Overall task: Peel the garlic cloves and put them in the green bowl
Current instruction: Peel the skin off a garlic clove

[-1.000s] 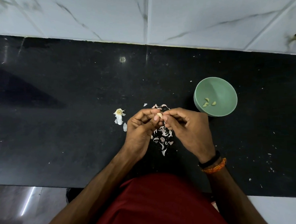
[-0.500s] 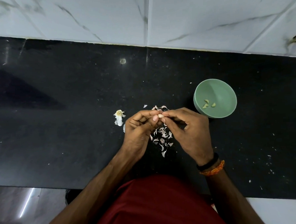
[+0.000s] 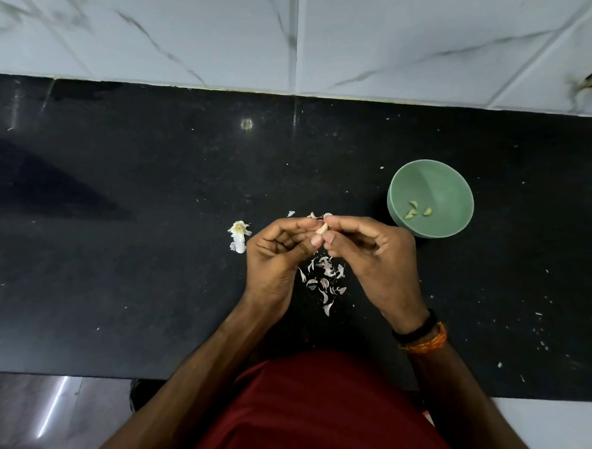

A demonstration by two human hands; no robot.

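Note:
A small pale garlic clove (image 3: 322, 228) is pinched between the fingertips of my left hand (image 3: 278, 259) and my right hand (image 3: 375, 254), held just above the black counter (image 3: 117, 251). Both hands have curled fingers and meet at the clove. The green bowl (image 3: 450, 182) stands to the right of my right hand, with three peeled cloves (image 3: 415, 211) in its bottom. A pile of pinkish-white garlic skins (image 3: 325, 281) lies on the counter below and between my hands.
The garlic root stub with papery skin (image 3: 238, 236) lies just left of my left hand. A white marble-tiled wall (image 3: 278, 36) runs along the back of the counter. Small white flecks are scattered on the counter at the right (image 3: 540, 335).
The hands stay together on the clove with small finger shifts; the clove now shows more, tilted between the fingertips.

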